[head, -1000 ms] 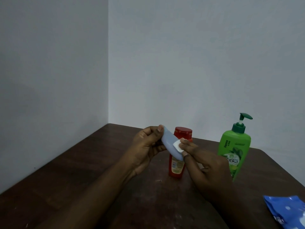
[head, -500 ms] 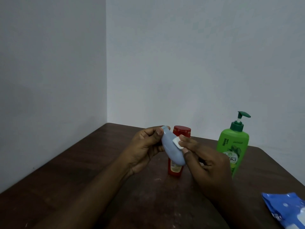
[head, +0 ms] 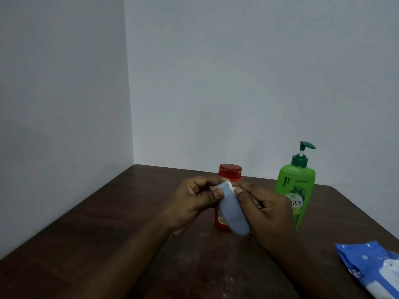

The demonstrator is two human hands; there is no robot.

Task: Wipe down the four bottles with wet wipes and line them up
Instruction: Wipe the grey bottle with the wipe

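Over the table point(head: 129, 244), in front of the green pump bottle point(head: 295, 186) and red bottle point(head: 230, 171), the grey-blue bottle point(head: 234, 212) is held tilted in mid-air. It looks light and smooth, probably slippery when wet. Left hand point(head: 192, 203) has its grip wrapped round the cap end, the sensible hold, while right hand point(head: 269, 212) pinches the wipe point(head: 230, 186) against it.

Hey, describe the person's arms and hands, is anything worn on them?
Nothing worn shows: the left hand and right hand are bare, without gloves, rings or a watch, and both forearms are bare too, no sleeves in view.
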